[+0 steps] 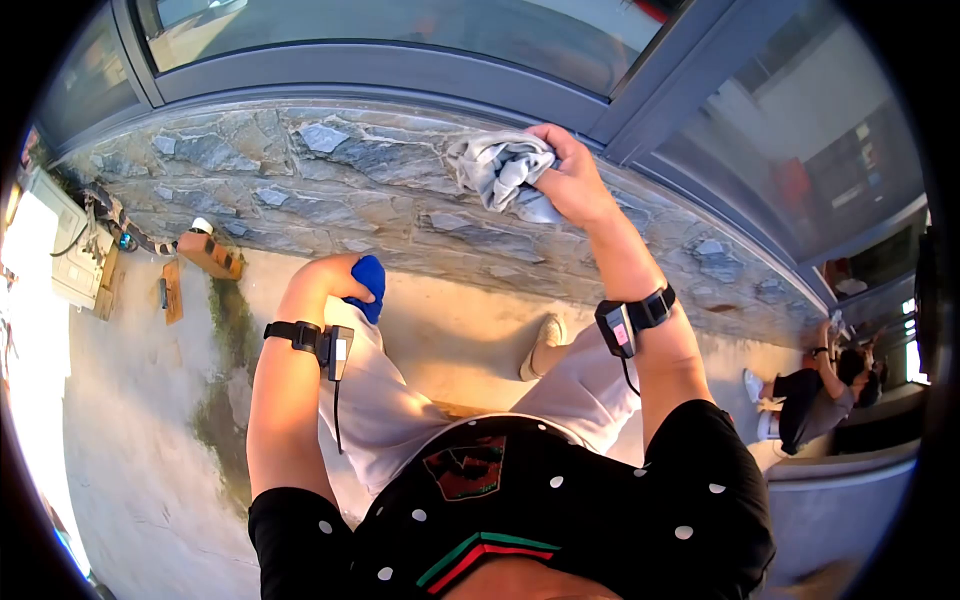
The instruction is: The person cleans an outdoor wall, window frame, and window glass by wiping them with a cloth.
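Observation:
A crumpled grey-white cloth (500, 170) is bunched in my right hand (572, 180), up against the top of the stone-faced wall (380, 190), just below the grey window frame (380, 78). My left hand (350, 278) is lower and to the left, over my knee, with its fingers closed on a blue cloth (368, 284). Part of the left hand's fingers is hidden by that cloth. Each forearm wears a black strap with a small device and a cable.
Glass panes (400, 30) stand above the wall. On the left are a brick (210, 255) with a white-topped item, a wood piece (174, 292) and a pale cabinet (75, 245). Another person (815, 395) crouches at the far right.

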Action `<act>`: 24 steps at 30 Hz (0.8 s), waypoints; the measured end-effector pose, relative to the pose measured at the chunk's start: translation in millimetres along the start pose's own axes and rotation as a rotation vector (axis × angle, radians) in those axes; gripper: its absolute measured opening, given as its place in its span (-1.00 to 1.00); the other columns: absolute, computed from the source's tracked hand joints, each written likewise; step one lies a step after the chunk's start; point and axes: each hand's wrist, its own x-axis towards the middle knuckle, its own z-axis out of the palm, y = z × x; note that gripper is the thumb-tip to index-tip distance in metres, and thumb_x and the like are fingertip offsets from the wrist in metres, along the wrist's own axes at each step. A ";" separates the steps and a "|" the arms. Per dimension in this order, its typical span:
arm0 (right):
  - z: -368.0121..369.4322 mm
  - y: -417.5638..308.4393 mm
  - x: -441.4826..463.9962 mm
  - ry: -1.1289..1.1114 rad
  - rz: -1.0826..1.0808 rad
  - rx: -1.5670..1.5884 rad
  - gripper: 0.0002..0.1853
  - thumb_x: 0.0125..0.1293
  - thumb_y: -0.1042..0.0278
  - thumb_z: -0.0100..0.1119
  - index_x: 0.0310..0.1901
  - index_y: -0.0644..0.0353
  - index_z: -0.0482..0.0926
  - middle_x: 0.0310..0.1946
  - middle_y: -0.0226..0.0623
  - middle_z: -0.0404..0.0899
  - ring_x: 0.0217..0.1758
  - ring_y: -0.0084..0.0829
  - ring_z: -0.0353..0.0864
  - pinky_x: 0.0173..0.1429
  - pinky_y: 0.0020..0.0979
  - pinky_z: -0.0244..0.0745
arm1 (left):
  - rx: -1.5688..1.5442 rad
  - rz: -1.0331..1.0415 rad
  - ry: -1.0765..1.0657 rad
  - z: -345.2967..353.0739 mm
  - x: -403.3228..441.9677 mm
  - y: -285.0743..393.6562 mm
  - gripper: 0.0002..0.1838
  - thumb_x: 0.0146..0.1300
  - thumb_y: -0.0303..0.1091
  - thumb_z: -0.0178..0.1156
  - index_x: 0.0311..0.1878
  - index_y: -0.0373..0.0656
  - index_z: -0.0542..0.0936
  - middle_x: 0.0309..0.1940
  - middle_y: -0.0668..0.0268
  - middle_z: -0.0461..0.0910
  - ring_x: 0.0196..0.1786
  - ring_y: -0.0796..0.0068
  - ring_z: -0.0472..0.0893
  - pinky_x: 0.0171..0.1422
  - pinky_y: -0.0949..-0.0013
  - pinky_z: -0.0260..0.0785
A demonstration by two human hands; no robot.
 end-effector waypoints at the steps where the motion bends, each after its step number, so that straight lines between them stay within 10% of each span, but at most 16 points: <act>1: -19.4 1.9 -8.4 -0.018 0.173 0.263 -0.65 0.17 0.55 0.25 0.02 0.28 0.50 -0.15 -0.31 0.61 -0.12 -0.51 0.60 -0.01 -0.44 0.53 | -0.016 0.009 -0.033 -0.5 0.4 -0.3 -0.11 -0.21 0.02 0.52 0.24 -0.20 0.47 0.15 0.04 0.56 0.17 0.10 0.56 0.26 0.22 0.38; 5: -87.3 3.1 -19.4 0.272 0.333 -0.286 -0.65 0.14 0.56 0.20 0.01 0.30 0.52 -0.15 -0.23 0.57 -0.17 -0.38 0.61 -0.11 -0.38 0.54 | -0.044 -0.030 -0.047 10.8 21.8 -18.8 -0.16 -0.20 -0.06 0.54 0.22 -0.13 0.49 0.11 0.09 0.59 0.14 0.15 0.59 0.23 0.23 0.41; 10: -63.0 56.5 -20.5 0.517 -0.343 -1.108 -0.58 0.02 0.55 0.21 0.00 0.20 0.56 -0.03 -0.12 0.41 0.05 -0.04 0.43 0.09 -0.17 0.44 | -0.085 0.007 -0.049 11.5 23.9 -12.5 -0.16 -0.21 -0.10 0.56 0.21 -0.17 0.49 0.09 0.10 0.60 0.11 0.22 0.60 0.21 0.25 0.42; 19: -42.7 57.0 -49.6 0.415 -0.285 -1.197 -0.24 0.04 0.44 0.31 0.36 0.00 0.33 0.35 -0.09 0.21 0.24 0.08 0.30 0.28 -0.03 0.23 | -0.127 -0.001 -0.047 17.8 32.4 -33.1 -0.21 -0.14 -0.18 0.55 0.20 -0.21 0.47 0.05 0.13 0.60 0.05 0.31 0.60 0.16 0.28 0.45; 24: -38.7 63.9 -33.8 0.481 -0.441 -1.091 -0.35 -0.10 0.51 0.32 0.16 0.01 0.53 0.19 -0.13 0.37 0.06 -0.04 0.42 0.11 -0.16 0.42 | -0.139 -0.051 -0.062 11.4 18.9 -16.3 -0.20 -0.17 -0.17 0.56 0.18 -0.26 0.49 0.04 0.11 0.62 0.04 0.29 0.62 0.15 0.27 0.46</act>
